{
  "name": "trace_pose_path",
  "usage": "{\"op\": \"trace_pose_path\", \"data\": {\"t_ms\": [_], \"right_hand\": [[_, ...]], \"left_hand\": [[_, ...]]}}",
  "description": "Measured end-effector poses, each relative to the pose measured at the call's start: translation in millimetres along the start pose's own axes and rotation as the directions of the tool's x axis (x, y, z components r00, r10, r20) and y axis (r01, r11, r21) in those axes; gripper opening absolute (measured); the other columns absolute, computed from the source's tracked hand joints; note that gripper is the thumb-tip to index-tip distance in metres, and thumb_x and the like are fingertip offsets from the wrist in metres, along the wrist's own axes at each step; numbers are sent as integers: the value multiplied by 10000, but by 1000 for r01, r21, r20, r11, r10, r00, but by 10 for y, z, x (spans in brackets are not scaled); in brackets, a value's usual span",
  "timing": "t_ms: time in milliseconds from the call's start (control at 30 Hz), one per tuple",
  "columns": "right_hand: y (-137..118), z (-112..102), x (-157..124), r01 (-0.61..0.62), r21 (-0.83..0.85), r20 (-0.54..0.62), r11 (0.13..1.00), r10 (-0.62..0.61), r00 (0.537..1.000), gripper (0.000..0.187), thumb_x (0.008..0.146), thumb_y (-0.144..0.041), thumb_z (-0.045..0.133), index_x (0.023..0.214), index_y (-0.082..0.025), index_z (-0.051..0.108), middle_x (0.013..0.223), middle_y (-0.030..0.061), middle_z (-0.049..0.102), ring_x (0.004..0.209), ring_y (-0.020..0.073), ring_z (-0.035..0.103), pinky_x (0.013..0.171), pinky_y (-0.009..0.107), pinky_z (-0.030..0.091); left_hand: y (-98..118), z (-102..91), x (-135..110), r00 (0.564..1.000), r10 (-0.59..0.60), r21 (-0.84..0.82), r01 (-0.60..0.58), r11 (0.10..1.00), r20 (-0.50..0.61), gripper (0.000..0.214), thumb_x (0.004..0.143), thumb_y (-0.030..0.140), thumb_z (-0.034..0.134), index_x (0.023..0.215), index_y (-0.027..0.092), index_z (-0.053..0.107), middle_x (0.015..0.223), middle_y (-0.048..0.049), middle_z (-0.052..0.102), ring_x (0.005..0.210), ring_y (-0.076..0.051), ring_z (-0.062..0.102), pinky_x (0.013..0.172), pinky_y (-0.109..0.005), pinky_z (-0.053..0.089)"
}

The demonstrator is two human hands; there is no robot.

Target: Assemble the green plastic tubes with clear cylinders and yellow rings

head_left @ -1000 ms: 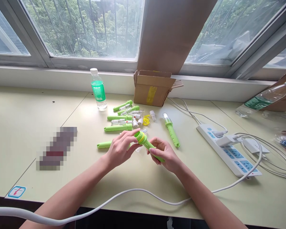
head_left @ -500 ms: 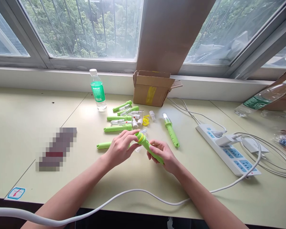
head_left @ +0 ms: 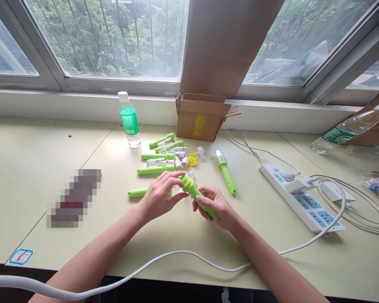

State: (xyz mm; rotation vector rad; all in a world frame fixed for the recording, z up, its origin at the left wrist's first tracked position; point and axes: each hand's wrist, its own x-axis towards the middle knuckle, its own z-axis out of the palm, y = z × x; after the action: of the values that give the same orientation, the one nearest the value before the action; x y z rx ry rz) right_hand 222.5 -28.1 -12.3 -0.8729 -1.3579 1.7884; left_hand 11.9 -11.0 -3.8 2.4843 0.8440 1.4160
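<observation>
My right hand is wrapped round a green plastic tube handle, which tilts with its threaded end up and to the left. A yellow ring sits around the handle below the thread. At that end my left hand pinches the handle, its fingertips on the rim and the thumb underneath. Behind the left hand lie several loose green handles, clear plastic tubes and white caps. Near them is a bundle of yellow rings. A green stick with a clear top lies to the right.
A water bottle and an open cardboard box stand at the back. On the right are a power strip with plugs and another bottle lying down. A white cable crosses the front. A blurred dark object lies left.
The handle's lower end has shifted slightly down and right with my right hand. My left fingers stay at the threaded end, and the other things are where they were.
</observation>
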Motion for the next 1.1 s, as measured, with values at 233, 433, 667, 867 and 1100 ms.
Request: {"op": "trace_pose_path", "data": {"t_ms": [233, 433, 667, 867, 1100], "right_hand": [[-62, -1, -10, -75, -2, 95, 997, 75, 993, 315, 881, -416, 534, 860, -120, 640, 660, 29, 568, 449, 74, 450, 402, 206, 292], [-58, -10, -6, -117, -10, 74, 993, 117, 990, 355, 886, -462, 509, 848, -120, 597, 586, -8, 500, 418, 54, 394, 371, 186, 247], [-23, 10, -8, -133, -77, 20, 988, 135, 991, 377, 767, -385, 691, 1012, -199, 474, 570, -34, 605, 296, 35, 310, 311, 163, 189], [-59, 4, -7, -99, -36, 22, 994, 99, 995, 275, 791, -393, 657, 922, -183, 536, 633, -17, 605, 309, 50, 383, 309, 184, 215], [-95, 22, -7, -102, -59, 58, 993, 106, 993, 331, 856, -475, 549, 846, -148, 598, 598, -4, 537, 435, 74, 425, 406, 213, 281]], "left_hand": [[-14, -27, 20, 999, 27, 36, -28, 999, 20, 146, 825, 183, 619, 916, 189, 505, 1123, -100, 645, 932, -195, 621, 746, -354, 527], [-29, 12, -7, 999, 46, 64, -46, 997, 0, 166, 813, 189, 640, 911, 189, 507, 1135, -106, 654, 898, -191, 632, 732, -346, 529], [-40, 38, -20, 999, -19, 48, 17, 999, 41, 174, 829, 216, 619, 954, 188, 501, 1140, -123, 645, 989, -221, 627, 757, -375, 539], [-30, 47, -34, 1000, 20, 46, -20, 999, -2, 127, 840, 179, 601, 927, 190, 509, 1143, -124, 647, 987, -219, 634, 745, -370, 543], [-13, 55, -31, 1000, 15, 62, -14, 998, -11, 195, 812, 206, 644, 955, 186, 513, 1140, -128, 644, 994, -227, 628, 760, -376, 542]]}}
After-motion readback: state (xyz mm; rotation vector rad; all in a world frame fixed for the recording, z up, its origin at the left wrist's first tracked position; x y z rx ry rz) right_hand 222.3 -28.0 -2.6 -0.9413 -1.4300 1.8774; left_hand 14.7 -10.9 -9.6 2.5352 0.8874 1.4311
